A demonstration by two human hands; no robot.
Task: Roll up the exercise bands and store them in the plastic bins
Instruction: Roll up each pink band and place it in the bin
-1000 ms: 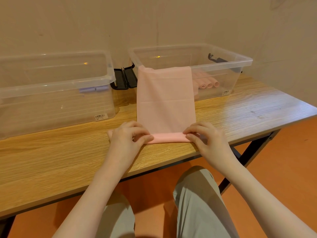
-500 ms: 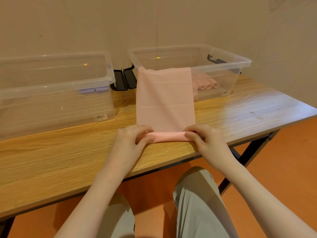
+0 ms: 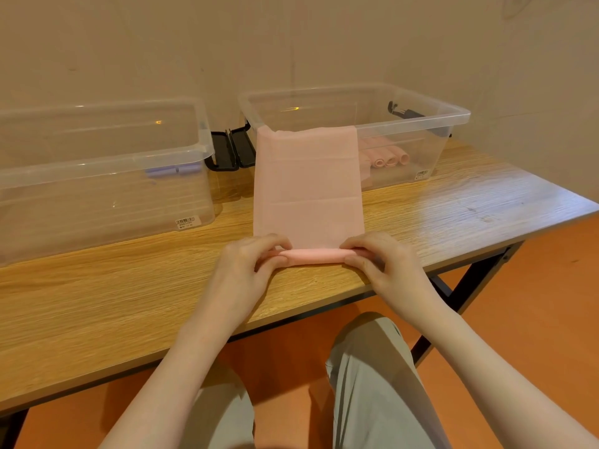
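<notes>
Plain indoor room, kind uncertain: a wood-grain desk (image 3: 97, 303) on black metal legs stands against a bare beige wall (image 3: 291, 43), over an orange floor (image 3: 534, 286). Two clear plastic storage bins (image 3: 107, 196) sit at the far edge.

A wooden table (image 3: 453, 209) on black metal legs, set against a pale wall over an orange floor (image 3: 534, 306).

Two clear plastic bins are stood side by side on the light wood-grain top: the left bin (image 3: 107, 202) and the right bin (image 3: 418, 124), with black latches (image 3: 230, 150) seen in the gap between them. A pink exercise band (image 3: 308, 196) is laid flat on the tabletop from the right bin's front rim toward the near edge, where its end is rolled.
</notes>
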